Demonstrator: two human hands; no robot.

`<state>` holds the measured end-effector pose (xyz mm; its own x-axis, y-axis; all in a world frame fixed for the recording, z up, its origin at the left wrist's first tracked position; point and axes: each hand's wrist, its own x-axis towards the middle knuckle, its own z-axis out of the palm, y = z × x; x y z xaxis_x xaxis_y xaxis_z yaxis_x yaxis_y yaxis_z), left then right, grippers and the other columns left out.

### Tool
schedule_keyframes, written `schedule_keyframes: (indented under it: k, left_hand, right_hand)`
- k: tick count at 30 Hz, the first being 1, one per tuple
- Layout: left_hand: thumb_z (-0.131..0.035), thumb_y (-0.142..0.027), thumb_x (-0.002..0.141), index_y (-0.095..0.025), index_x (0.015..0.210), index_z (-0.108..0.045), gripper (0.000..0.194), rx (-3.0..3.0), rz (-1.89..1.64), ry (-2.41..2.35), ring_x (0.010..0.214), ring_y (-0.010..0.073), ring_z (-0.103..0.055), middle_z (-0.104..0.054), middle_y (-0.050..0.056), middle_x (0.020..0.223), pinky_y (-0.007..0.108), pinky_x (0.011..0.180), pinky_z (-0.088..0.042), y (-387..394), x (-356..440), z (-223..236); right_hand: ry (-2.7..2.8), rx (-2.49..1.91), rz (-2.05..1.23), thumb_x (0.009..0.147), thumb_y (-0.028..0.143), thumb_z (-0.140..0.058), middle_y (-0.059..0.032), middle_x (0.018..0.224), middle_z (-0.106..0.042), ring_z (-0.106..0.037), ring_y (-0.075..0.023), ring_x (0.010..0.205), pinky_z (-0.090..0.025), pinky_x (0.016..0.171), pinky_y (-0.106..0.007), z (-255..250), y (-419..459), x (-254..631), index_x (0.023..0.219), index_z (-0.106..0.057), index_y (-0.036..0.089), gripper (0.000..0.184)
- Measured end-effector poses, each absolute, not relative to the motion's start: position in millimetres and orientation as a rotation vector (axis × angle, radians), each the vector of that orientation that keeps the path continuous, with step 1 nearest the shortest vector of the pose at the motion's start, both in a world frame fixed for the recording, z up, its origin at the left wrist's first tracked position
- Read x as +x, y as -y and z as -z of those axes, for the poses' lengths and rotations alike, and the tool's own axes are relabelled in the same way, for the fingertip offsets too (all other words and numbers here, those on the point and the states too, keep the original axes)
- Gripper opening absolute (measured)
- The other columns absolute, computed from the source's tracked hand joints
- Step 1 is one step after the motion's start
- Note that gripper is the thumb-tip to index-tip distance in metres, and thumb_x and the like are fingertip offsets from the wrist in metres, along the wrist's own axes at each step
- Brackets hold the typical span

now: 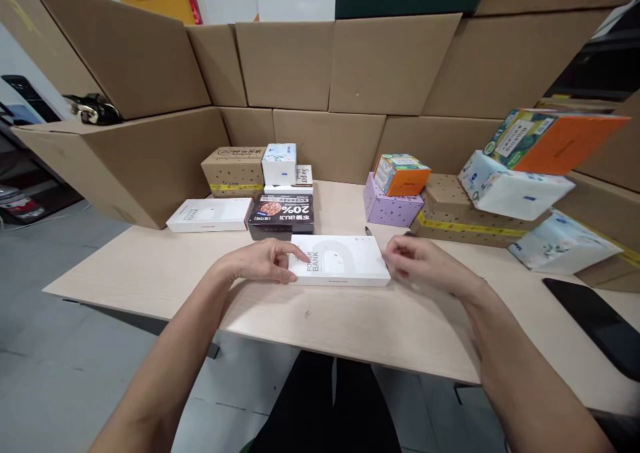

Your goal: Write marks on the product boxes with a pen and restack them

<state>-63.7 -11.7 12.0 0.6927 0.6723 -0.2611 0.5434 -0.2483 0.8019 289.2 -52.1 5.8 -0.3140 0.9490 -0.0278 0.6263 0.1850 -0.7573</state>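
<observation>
A flat white power bank box [340, 261] lies on the table in front of me, its printed face up. My left hand [273, 261] grips the box's left end, with the index finger on the top and the thumb at the front edge. At the right end is my right hand [413, 260], slightly blurred, its fingers curled closed against or just beside the box's edge. Whatever is between those fingers, if anything, is hidden. Behind the box a thin dark pen-like thing [368, 231] shows only its tip.
On the left are another white box [210, 214], a black box [281, 214] and a brown carton [234, 170]. A purple box [387, 206], an orange box [407, 176] and tissue packs [520, 190] stand right. A black phone [595, 323] lies near the right edge. Cardboard walls [325, 143] enclose the back.
</observation>
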Motion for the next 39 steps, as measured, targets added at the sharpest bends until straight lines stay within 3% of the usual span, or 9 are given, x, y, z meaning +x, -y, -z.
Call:
schedule_keyframes:
  k: [4,8,12,18,22,25,29,33,39]
  left_hand:
    - [-0.076,-0.039,0.077,-0.021,0.123,-0.066,0.049,1.836,-0.160,-0.936,0.056,0.0105,-0.055,-0.062,-0.004,0.061,0.022,0.056,-0.043,12.0,-64.4,-11.0]
    - [-0.074,-0.045,0.079,-0.017,0.115,-0.070,0.045,1.793,-0.167,-0.966,0.056,0.0114,-0.058,-0.067,0.000,0.063,0.025,0.060,-0.049,12.5,-66.1,-11.6]
    - [-0.075,-0.045,0.079,-0.016,0.107,-0.074,0.040,1.829,-0.188,-0.981,0.056,0.0112,-0.060,-0.065,0.000,0.060,0.022,0.058,-0.047,13.0,-65.3,-12.5]
    - [-0.071,-0.044,0.081,-0.015,0.096,-0.076,0.033,1.917,-0.329,-0.958,0.052,0.0100,-0.055,-0.060,-0.001,0.058,0.020,0.050,-0.041,14.0,-58.0,-9.2]
    - [-0.063,-0.040,0.087,-0.013,0.078,-0.073,0.030,2.108,-0.666,-0.982,0.051,0.0082,-0.046,-0.059,0.000,0.058,0.020,0.047,-0.032,16.1,-50.0,-1.9]
    - [-0.059,-0.034,0.089,-0.013,0.073,-0.070,0.029,2.337,-0.941,-0.957,0.052,0.0087,-0.047,-0.061,0.001,0.057,0.021,0.048,-0.032,18.4,-41.4,7.0]
    - [-0.056,-0.030,0.090,-0.014,0.077,-0.071,0.025,2.695,-0.979,-0.793,0.052,0.0104,-0.052,-0.063,0.002,0.058,0.023,0.052,-0.035,23.1,-26.3,16.2]
    - [-0.055,-0.034,0.092,-0.014,0.091,-0.073,0.026,2.833,-0.886,-0.759,0.057,0.0117,-0.057,-0.066,0.003,0.067,0.024,0.056,-0.039,27.9,-15.7,16.4]
    - [-0.053,-0.042,0.093,-0.019,0.103,-0.073,0.032,2.907,-0.675,-0.839,0.070,0.0154,-0.063,-0.068,0.004,0.079,0.025,0.062,-0.042,29.9,-16.2,14.1]
  right_hand:
    - [1.921,-1.717,-0.469,0.088,0.034,-0.051,-0.0045,0.082,-0.069,-0.060,-0.0191,0.073,-0.040,0.065,-0.029,9.5,37.8,292.5,0.088,-0.065,0.021,0.019]
    - [2.121,-1.743,-0.452,0.091,0.038,-0.050,-0.0079,0.091,-0.072,-0.064,-0.0220,0.081,-0.043,0.069,-0.030,22.0,28.4,289.4,0.121,-0.065,0.018,0.039]
    - [2.222,-1.702,-0.446,0.088,0.032,-0.053,-0.0095,0.096,-0.072,-0.064,-0.0225,0.083,-0.044,0.072,-0.030,21.4,28.7,283.3,0.131,-0.061,0.018,0.047]
    - [2.105,-1.629,-0.498,0.083,0.019,-0.048,-0.0099,0.115,-0.072,-0.064,-0.0269,0.103,-0.045,0.085,-0.034,21.7,30.7,284.2,0.118,-0.068,0.022,0.040]
    - [1.536,-1.557,-0.696,0.081,0.025,-0.048,-0.0051,0.085,-0.071,-0.065,-0.0222,0.078,-0.048,0.069,-0.033,12.9,31.8,288.5,0.099,-0.067,0.022,0.027]
    - [1.307,-1.202,-0.882,0.078,0.027,-0.056,-0.0020,0.088,-0.069,-0.065,-0.0180,0.077,-0.049,0.069,-0.031,1.1,37.8,283.6,0.104,-0.059,0.025,0.026]
    - [1.264,-1.037,-0.771,0.076,0.030,-0.074,0.0045,0.074,-0.062,-0.059,-0.0129,0.069,-0.048,0.071,-0.027,-2.5,47.9,269.4,0.093,-0.050,0.027,0.029]
    - [1.225,-1.010,-0.889,0.089,0.045,-0.059,0.0071,0.054,-0.052,-0.050,-0.0123,0.052,-0.044,0.059,-0.027,4.3,51.7,257.5,0.091,-0.051,0.027,0.019]
    - [1.276,-1.162,-1.101,0.078,0.046,-0.068,-0.0051,0.087,-0.072,-0.064,-0.0157,0.070,-0.052,0.065,-0.030,10.0,52.1,240.4,0.103,-0.062,0.021,0.035]
